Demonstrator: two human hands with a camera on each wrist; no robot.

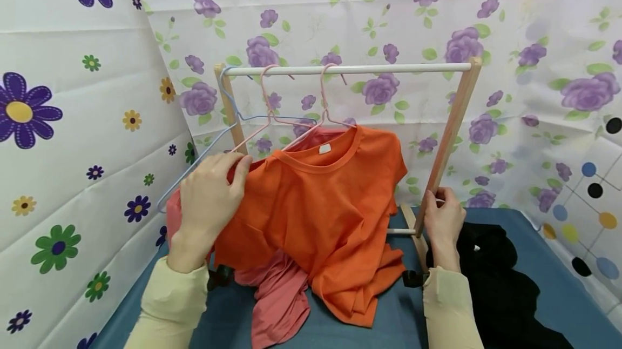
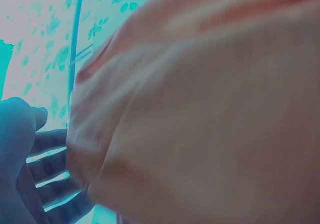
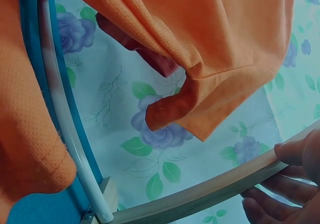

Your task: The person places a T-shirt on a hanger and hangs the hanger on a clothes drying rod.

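An orange T-shirt [image 1: 320, 198] hangs from a pink hanger [image 1: 324, 98] whose hook is over the rack's white rail [image 1: 389, 69]. My left hand [image 1: 214, 192] pinches the shirt at its left shoulder, thumb toward the collar. Spread fingers [image 2: 50, 166] reach behind cloth in the left wrist view, their tips hidden. Low on the right wooden post [image 1: 449, 122], my right hand [image 1: 443, 216] grips the rack; in the right wrist view its thumb [image 3: 292, 151] lies along one side and fingers curl under the other. A pink garment [image 1: 282, 295] shows behind and below the orange shirt.
Left on the rail hang a blue hanger [image 1: 228, 89] and another pink hanger [image 1: 266, 95]. A black garment [image 1: 505, 284] lies to the right of the rack on the blue surface [image 1: 359, 333]. Flowered sheets [image 1: 301, 14] stand behind and at the sides.
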